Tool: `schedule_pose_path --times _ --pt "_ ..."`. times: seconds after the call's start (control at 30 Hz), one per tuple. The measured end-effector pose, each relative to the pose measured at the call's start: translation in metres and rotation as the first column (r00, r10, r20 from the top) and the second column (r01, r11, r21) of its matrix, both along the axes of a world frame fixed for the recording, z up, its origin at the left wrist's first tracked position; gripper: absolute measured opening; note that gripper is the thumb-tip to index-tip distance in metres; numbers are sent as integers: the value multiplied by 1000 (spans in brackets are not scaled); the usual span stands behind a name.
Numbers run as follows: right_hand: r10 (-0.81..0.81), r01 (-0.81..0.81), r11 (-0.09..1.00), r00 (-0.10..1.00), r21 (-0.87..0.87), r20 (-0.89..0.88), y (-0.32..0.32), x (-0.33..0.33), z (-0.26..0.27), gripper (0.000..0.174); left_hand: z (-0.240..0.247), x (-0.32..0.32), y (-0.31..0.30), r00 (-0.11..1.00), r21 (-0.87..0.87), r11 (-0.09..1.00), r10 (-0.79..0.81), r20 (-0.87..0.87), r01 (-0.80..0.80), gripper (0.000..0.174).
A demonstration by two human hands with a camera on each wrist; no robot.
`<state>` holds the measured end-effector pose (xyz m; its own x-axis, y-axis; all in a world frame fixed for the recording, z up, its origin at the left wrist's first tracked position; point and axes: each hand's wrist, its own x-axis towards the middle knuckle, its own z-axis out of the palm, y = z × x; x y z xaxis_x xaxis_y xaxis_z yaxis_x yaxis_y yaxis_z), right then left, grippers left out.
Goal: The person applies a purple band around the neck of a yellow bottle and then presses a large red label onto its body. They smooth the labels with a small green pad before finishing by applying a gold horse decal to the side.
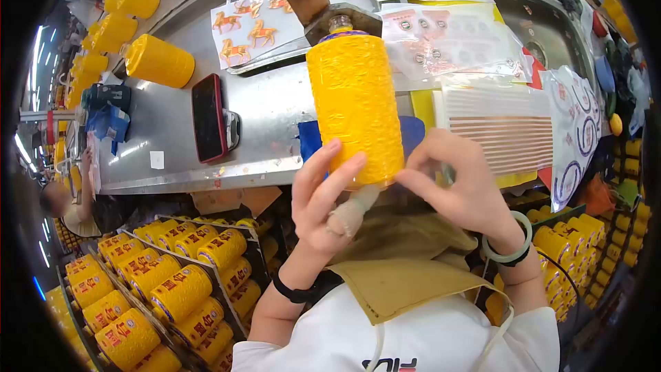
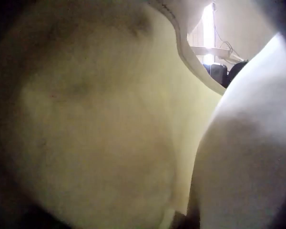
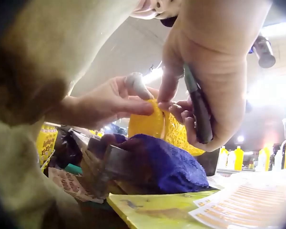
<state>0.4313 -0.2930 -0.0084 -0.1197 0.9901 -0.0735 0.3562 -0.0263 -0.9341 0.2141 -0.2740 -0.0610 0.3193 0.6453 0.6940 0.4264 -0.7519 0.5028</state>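
Note:
A yellow bottle with a crinkled surface lies with its neck in a metal holder and its base toward the person. My left hand grips the base end, with two fingers along the side; one digit wears a pale wrap. At the base edge the right hand brings thumb and index fingertip together. Its other fingers curl round a slim tool with a grey-green and dark body, seen in the right wrist view. Beneath the bottle is a blue cloth. The left wrist view shows mostly apron.
A phone lies on the metal table at left. Horse decorations on a sheet lie behind, with striped sticker sheets at right. Crates of labelled yellow bottles stand below the table edge.

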Motion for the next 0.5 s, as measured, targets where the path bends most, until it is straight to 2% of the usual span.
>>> schedule_pose_path --times 0.03,0.1,0.13,0.2,0.3,0.4,0.47,0.5 --pt "-38 38 999 999 15 19 -1 4 -3 14 -5 1 -1 1000 0 1000 -6 -1 6 30" --pt "-81 80 996 996 25 35 -2 5 -5 13 -16 1 -7 973 -175 983 100 209 -63 35" --pt "-108 107 993 994 -39 -33 -2 3 -2 13 -22 -1 -10 949 -271 961 132 286 -52 42" --pt "-121 93 981 979 -168 -166 -2 -2 2 16 -24 -1 -10 951 -260 964 124 285 -48 42" --pt "-117 95 990 967 -105 -226 -6 -17 -9 20 -24 -2 -12 956 -256 965 124 265 -54 43" --pt "-147 104 980 951 -168 -272 -7 -20 -11 25 -23 -6 -15 955 -310 948 159 251 -76 44" --pt "-182 116 969 933 -220 -311 -8 -23 -11 26 -26 -11 -15 984 -289 957 50 171 1 52" --pt "-182 152 979 951 -133 -248 -10 -27 -11 25 -26 -10 -15 984 -291 957 48 171 4 52"
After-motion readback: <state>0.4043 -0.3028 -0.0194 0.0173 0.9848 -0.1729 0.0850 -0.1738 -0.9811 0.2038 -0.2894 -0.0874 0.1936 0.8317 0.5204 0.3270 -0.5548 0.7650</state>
